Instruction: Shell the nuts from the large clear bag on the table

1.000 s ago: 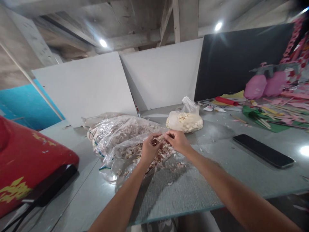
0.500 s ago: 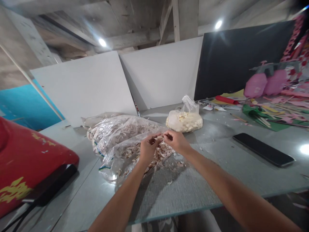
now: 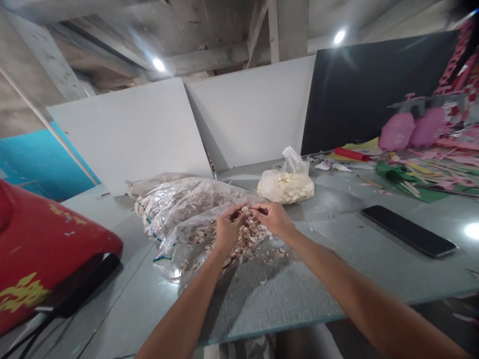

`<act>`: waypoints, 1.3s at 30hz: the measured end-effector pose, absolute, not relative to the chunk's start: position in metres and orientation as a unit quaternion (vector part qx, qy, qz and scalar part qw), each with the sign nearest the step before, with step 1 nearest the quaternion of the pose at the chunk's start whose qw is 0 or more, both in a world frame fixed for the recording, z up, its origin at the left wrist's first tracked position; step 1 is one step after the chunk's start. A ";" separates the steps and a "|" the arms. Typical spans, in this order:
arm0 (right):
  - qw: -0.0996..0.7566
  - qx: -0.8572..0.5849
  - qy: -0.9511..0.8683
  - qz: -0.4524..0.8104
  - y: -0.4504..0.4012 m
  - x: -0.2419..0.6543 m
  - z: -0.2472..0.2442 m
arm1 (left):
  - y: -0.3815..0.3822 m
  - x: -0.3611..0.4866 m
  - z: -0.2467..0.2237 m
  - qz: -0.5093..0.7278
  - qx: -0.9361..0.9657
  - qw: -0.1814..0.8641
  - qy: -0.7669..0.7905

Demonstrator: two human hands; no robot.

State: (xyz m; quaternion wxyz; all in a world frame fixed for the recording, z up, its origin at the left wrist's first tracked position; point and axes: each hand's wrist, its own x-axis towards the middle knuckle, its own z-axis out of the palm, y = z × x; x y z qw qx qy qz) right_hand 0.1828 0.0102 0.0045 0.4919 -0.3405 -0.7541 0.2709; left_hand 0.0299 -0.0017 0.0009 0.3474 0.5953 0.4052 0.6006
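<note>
My left hand (image 3: 229,227) pinches a small pale clove (image 3: 245,209), which looks like garlic, between its thumb and fingers. The closed fingertips of my right hand (image 3: 275,217) meet the clove from the other side. Both hands are just above the mouth of a large clear plastic bag (image 3: 187,199). Dry, brownish peelings (image 3: 249,237) fill the bag and spill from its mouth. Behind my right hand stands a smaller clear bag (image 3: 288,187) holding many cream-coloured pieces, its top gathered upward.
A black phone (image 3: 407,230) lies on the grey table (image 3: 299,299) at right. A red container (image 3: 48,249) with a black device (image 3: 84,286) fills the left side. Paper scraps (image 3: 422,172) and pink spray bottles (image 3: 396,130) stand at the far right. White boards (image 3: 254,109) lean behind.
My right fingertips have shifted slightly left and down onto the clove, and the clove shows more plainly between my hands. Nothing else has visibly moved.
</note>
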 end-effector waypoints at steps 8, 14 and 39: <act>0.494 -0.351 -0.759 0.239 0.004 0.182 0.009 | -0.001 0.030 0.001 0.614 0.602 0.331 0.387; 0.503 -0.361 -0.746 0.247 0.002 0.183 0.012 | -0.002 0.028 0.001 0.611 0.611 0.271 0.425; 0.485 -0.407 -0.755 0.172 0.007 0.179 0.006 | 0.005 0.027 -0.008 0.574 0.654 0.255 0.423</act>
